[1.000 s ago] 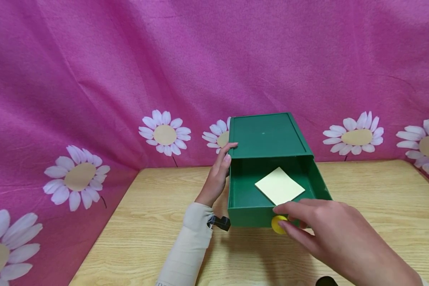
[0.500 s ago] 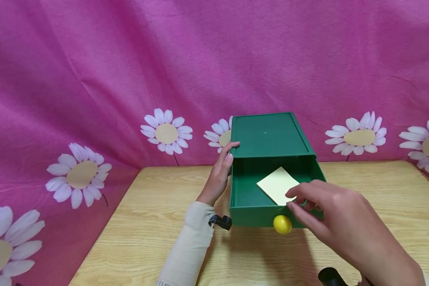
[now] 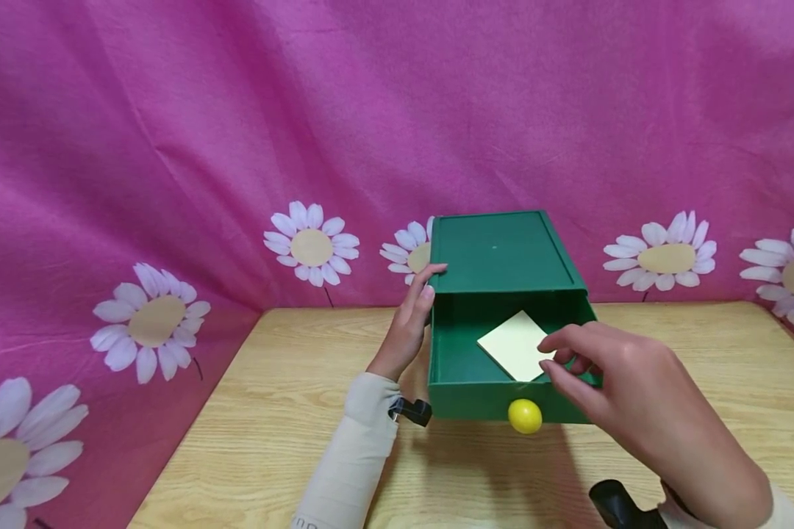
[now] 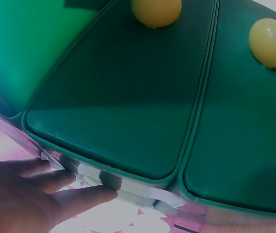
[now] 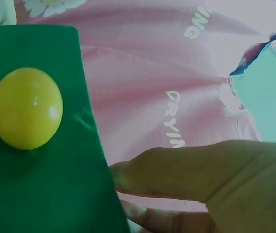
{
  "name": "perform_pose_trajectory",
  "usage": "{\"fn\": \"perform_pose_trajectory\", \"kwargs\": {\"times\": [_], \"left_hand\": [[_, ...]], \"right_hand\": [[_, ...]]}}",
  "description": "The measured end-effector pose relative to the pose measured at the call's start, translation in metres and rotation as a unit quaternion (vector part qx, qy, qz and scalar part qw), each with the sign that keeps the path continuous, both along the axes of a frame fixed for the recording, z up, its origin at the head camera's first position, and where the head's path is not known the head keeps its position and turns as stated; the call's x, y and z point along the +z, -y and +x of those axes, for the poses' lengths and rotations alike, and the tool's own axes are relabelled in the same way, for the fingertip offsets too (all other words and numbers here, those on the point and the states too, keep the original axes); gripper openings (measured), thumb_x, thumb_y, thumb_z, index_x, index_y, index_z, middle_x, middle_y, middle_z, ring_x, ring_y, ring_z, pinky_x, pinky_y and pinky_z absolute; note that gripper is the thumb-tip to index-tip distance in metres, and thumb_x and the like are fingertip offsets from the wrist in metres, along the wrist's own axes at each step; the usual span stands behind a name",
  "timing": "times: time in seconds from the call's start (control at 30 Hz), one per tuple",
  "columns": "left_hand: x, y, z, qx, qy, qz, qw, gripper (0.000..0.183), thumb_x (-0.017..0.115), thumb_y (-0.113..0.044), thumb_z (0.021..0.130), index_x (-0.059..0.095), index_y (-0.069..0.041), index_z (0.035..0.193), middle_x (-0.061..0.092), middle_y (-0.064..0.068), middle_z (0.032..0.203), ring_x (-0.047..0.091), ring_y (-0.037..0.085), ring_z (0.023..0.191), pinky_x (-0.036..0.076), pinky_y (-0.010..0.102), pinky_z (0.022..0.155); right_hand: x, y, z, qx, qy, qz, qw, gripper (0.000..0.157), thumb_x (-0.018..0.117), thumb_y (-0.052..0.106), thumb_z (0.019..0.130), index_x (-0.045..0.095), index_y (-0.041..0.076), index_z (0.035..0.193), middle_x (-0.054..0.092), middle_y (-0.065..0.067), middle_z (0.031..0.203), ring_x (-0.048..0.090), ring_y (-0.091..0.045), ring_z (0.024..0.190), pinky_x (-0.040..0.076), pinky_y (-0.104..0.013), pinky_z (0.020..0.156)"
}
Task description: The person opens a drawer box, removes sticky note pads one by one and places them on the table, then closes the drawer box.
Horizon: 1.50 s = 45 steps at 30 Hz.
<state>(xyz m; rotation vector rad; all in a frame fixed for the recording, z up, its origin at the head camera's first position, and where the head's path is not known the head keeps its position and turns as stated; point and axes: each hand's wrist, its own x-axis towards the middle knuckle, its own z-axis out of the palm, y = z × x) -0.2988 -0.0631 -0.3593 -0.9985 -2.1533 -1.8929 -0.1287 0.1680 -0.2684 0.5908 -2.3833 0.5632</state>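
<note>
The left hand (image 3: 403,327) rests against the left side of the green cabinet (image 3: 503,253), its fingers (image 4: 87,199) nearly straight and slightly spread, one tip lapping over the cabinet's top edge. It supports that side without curling round anything.

The right hand (image 3: 642,389) is above the right front part of the drawer (image 3: 466,400) that juts from the cabinet. Its thumb and forefinger are bent, their tips close together with a narrow gap and nothing held; whether they touch anything below cannot be told.

Inside that drawer, forward of the cabinet's top panel, a pale yellow paper pad (image 3: 512,345) lies flat and turned cornerwise, its right corner partly behind the right hand's fingertips. A round yellow knob (image 3: 526,416) sits on the drawer's front. Below this drawer, the cabinet has two closed drawer fronts (image 4: 108,111), each with its own yellow knob.

The cabinet stands on a wood-grain tabletop (image 3: 271,397), with a pink flowered cloth (image 3: 397,110) behind it.
</note>
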Motion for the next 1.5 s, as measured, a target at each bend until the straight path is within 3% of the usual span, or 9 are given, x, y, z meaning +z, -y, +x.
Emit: {"fn": "perform_pose_trajectory", "kwargs": {"times": [0.2,0.33,0.57,0.87,1.17,1.5], "left_hand": [[0.000,-0.003,-0.001,-0.002,0.003,-0.001,1.0000,0.043,0.030,-0.042,0.103,0.033,-0.037,0.146,0.029,-0.004,0.151,0.036,0.022,0.132,0.037,0.053,0.103],[0.006,-0.005,-0.001,-0.007,0.006,-0.006,0.9999,0.044,0.029,-0.032,0.104,0.032,-0.029,0.148,0.028,0.001,0.152,0.035,0.025,0.132,0.037,0.053,0.103],[0.030,-0.001,0.022,-0.009,0.008,-0.017,0.9998,0.046,0.027,-0.024,0.103,0.030,-0.015,0.149,0.026,0.010,0.152,0.035,0.029,0.132,0.037,0.050,0.104],[0.029,0.001,0.022,-0.005,0.006,-0.013,0.9999,0.046,0.028,-0.023,0.104,0.030,-0.015,0.149,0.026,0.009,0.152,0.034,0.029,0.133,0.036,0.052,0.104],[0.027,0.003,0.022,-0.007,0.009,-0.010,0.9999,0.046,0.027,-0.024,0.104,0.030,-0.015,0.149,0.026,0.010,0.152,0.034,0.029,0.133,0.036,0.051,0.105],[0.025,0.002,0.023,-0.008,0.010,-0.008,0.9999,0.045,0.028,-0.024,0.104,0.030,-0.014,0.148,0.026,0.011,0.152,0.033,0.029,0.133,0.036,0.051,0.105]], "right_hand": [[-0.007,-0.007,-0.010,0.003,0.019,-0.008,1.000,0.023,0.082,0.013,0.073,0.070,0.022,0.091,0.060,0.018,0.073,0.055,0.001,0.062,0.044,-0.022,0.050],[-0.008,-0.015,-0.016,0.025,0.032,-0.011,0.999,0.022,0.081,0.012,0.074,0.070,0.022,0.090,0.057,0.020,0.071,0.050,0.004,0.060,0.043,-0.020,0.050],[0.001,-0.024,-0.034,0.047,0.052,0.046,0.996,0.017,0.079,0.014,0.076,0.070,0.022,0.088,0.058,0.021,0.070,0.053,0.005,0.063,0.045,-0.022,0.054],[0.009,-0.022,-0.050,0.070,0.139,0.112,0.981,0.016,0.078,0.026,0.080,0.069,0.022,0.093,0.058,0.019,0.072,0.052,0.002,0.063,0.043,-0.025,0.055],[0.009,-0.017,-0.066,0.089,0.187,0.155,0.966,0.015,0.076,0.035,0.081,0.063,0.027,0.080,0.054,0.014,0.071,0.048,-0.004,0.064,0.040,-0.025,0.054],[0.006,-0.014,-0.070,0.061,0.223,0.195,0.953,0.037,0.073,0.056,0.077,0.059,0.023,0.086,0.046,0.005,0.072,0.044,-0.006,0.057,0.036,-0.026,0.049]]}}
